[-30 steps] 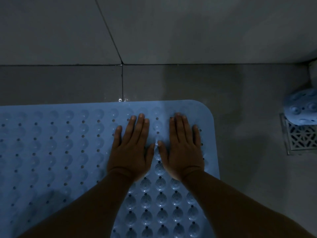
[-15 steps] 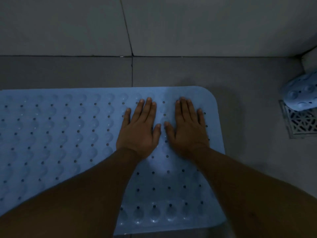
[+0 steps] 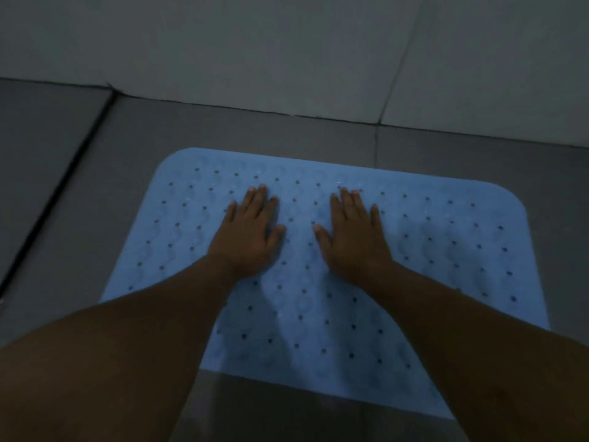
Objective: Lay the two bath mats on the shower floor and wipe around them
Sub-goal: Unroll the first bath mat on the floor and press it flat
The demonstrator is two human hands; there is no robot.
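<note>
While the light is dim and the frame is blurring slightly, a light blue bath mat [image 3: 414, 250] is lying flat on the grey tiled shower floor [image 3: 127, 170], filling the centre and right of the frame. Only one mat is showing. Its two far corners are showing, rounded, at upper centre-left and right; its lower left corner is hiding under the left forearm, and the lower right part is getting covered by the right forearm. Rows of small dark holes are dotting the surface; raised bumps between them are hard to make out in the blur.

The left hand [image 3: 245, 234] is lying palm down on the mat left of centre, fingers straight and close together, thumb out to the right, gripping nothing. The right hand [image 3: 353, 237] is lying palm down just to its right, fingers straight, thumb pointing left, also gripping nothing. The two thumbs are sitting apart with bare mat between them. Whether the palms are pressing hard or just resting, cannot tell.

Both forearms are running off the bottom edge, cut off by the frame. The pale tiled wall [image 3: 287, 52] is taking up the top of the frame, meeting the floor along a dark seam. A dark grout line [image 3: 54, 199] is running diagonally down the left side.
</note>
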